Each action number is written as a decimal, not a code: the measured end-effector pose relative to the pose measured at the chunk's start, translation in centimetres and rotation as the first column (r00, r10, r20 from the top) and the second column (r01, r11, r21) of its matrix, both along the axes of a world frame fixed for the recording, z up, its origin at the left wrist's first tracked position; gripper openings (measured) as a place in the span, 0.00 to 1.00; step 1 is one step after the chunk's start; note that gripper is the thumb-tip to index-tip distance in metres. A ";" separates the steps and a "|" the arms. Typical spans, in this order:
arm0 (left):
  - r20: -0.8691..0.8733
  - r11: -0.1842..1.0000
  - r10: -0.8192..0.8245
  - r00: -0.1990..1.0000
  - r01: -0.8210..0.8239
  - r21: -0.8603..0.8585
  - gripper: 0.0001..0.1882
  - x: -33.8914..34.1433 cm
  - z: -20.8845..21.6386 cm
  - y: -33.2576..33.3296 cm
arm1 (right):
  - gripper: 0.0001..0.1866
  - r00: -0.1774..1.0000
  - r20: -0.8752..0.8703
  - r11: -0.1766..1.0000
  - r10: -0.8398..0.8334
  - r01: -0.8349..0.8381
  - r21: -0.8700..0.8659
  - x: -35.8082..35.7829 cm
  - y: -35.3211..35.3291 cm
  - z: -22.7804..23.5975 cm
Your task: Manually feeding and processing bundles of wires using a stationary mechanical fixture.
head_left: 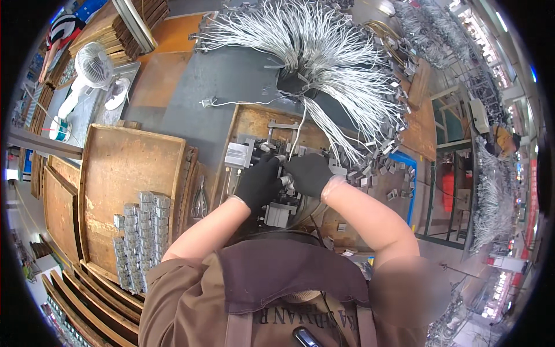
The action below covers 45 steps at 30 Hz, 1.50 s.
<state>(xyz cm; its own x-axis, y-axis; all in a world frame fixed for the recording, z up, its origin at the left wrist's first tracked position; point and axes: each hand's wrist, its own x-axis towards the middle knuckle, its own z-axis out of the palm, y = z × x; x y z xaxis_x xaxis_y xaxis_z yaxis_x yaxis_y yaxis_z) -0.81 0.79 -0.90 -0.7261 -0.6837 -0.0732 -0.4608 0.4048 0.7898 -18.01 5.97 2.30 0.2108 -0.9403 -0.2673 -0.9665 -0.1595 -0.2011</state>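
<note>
Both my hands wear black gloves and meet at a small metal fixture (276, 209) on a wooden workboard (254, 120). My left hand (258, 180) is closed over a small metal part at the fixture. My right hand (309, 173) pinches a small metal piece right beside it; a white wire (299, 130) runs up from there. What exactly each hand grips is hidden by the gloves. A silver metal block (239, 155) sits just left of my left hand.
A big fan of white wires with metal end pieces (324, 52) spreads behind the board. A wooden tray (124, 173) at left holds stacked metal parts (140, 237). Pliers (200, 202) lie between tray and board. A white fan (91, 68) stands far left; a blue bin (408, 173) sits right.
</note>
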 end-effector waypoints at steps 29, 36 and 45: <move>-0.277 0.838 0.177 0.944 0.003 0.545 0.16 1.9 1.1 3.1 | 0.17 0.955 -0.119 0.936 -0.273 0.292 0.194 -21.0 5.3 -16.4; -0.198 0.756 0.244 0.949 -0.059 0.653 0.16 6.5 3.2 3.7 | 0.23 0.894 0.051 0.873 -0.445 0.420 0.248 -14.0 3.2 -5.2; -0.159 0.740 0.404 0.901 -0.219 0.636 0.18 16.0 5.2 2.4 | 0.26 0.726 0.440 0.847 -0.528 0.411 0.339 -14.6 6.4 1.6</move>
<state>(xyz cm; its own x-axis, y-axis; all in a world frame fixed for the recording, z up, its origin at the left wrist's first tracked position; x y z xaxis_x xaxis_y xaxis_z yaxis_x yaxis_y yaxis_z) 15.17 3.22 4.34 -0.5317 -0.7595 -0.3748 -0.2080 -0.3119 0.9271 -32.64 12.33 3.86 -0.0857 -0.8900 -0.4479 -0.6562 0.3887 -0.6468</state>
